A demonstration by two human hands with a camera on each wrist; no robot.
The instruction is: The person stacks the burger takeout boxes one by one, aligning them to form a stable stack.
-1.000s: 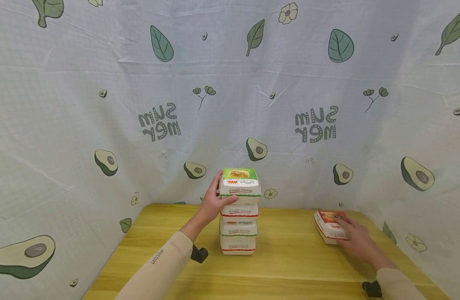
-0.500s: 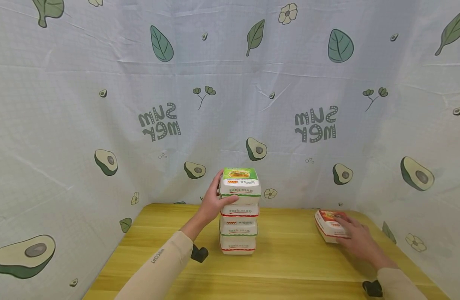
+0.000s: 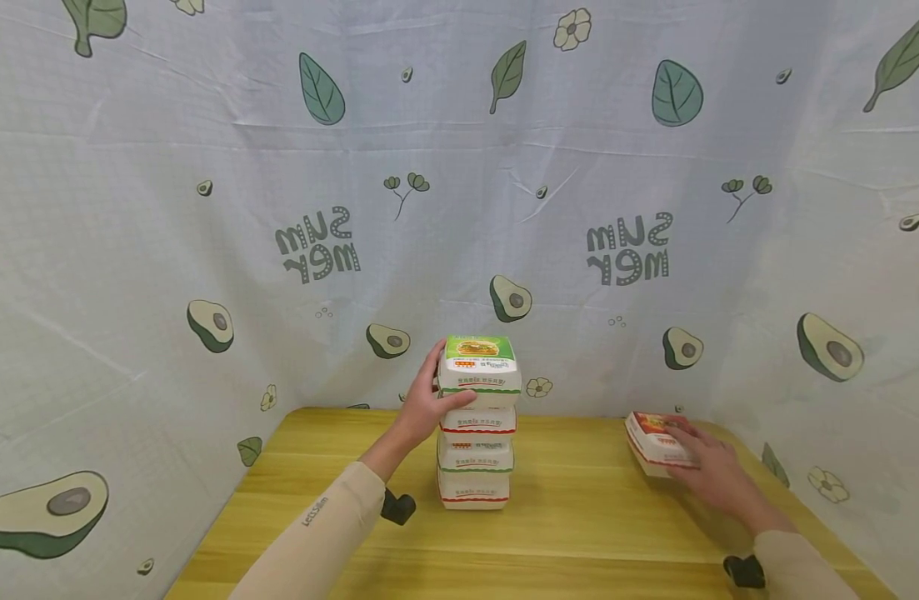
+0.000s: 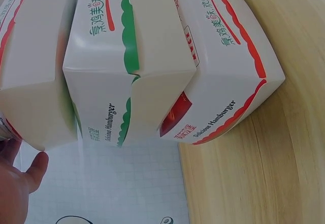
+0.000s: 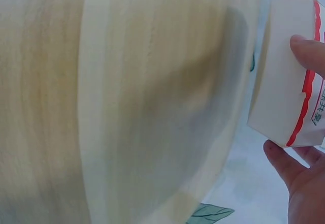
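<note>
Several hamburger boxes stand stacked at mid-table in the head view, red and green trims alternating. My left hand (image 3: pixel 423 407) grips the green-topped hamburger box (image 3: pixel 480 379) at the top, thumb across its front and fingers along its left side. Below it come a red-trimmed box (image 3: pixel 479 422), a green-trimmed box (image 3: pixel 476 457) and a red-trimmed bottom box (image 3: pixel 474 492). To the right, my right hand (image 3: pixel 717 475) holds a red-topped hamburger box (image 3: pixel 657 446) from above. In the right wrist view, that box (image 5: pixel 287 76) hangs above the table, held between thumb and fingers.
The wooden table (image 3: pixel 579 533) ends at the back against a pale curtain (image 3: pixel 444 150) printed with avocados and leaves. Curtain also hangs along both sides. Dark straps (image 3: pixel 744 572) circle the wrists.
My right hand has raised the red-topped hamburger box a little off the table, tilting it slightly. The left hand and the stack have stayed put.
</note>
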